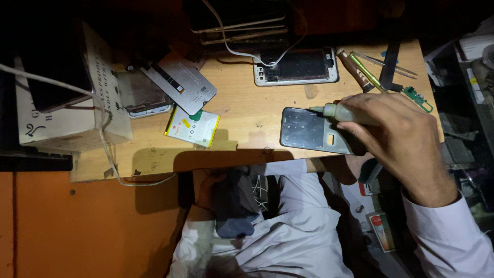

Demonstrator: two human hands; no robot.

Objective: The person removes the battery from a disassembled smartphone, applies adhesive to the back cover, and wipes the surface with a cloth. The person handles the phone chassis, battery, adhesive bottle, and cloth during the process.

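Observation:
My right hand [396, 134] grips a small green glue bottle [342, 112] whose thin nozzle points left. The nozzle tip rests over the top edge of a grey phone frame [309, 131]. The frame lies at the near edge of the wooden bench [247, 110] and overhangs it slightly on the right. My left hand [342, 167] comes out of a white sleeve below the bench edge and holds the frame's lower right corner. My right hand covers most of it.
An opened phone [296, 66] with a white cable lies at the back. A white-and-yellow battery [193, 127], a grey plate [180, 82] and another phone body [141, 95] lie left. A cardboard box [67, 103] stands far left. Screwdrivers [360, 69] and a green circuit strip [418, 98] lie right.

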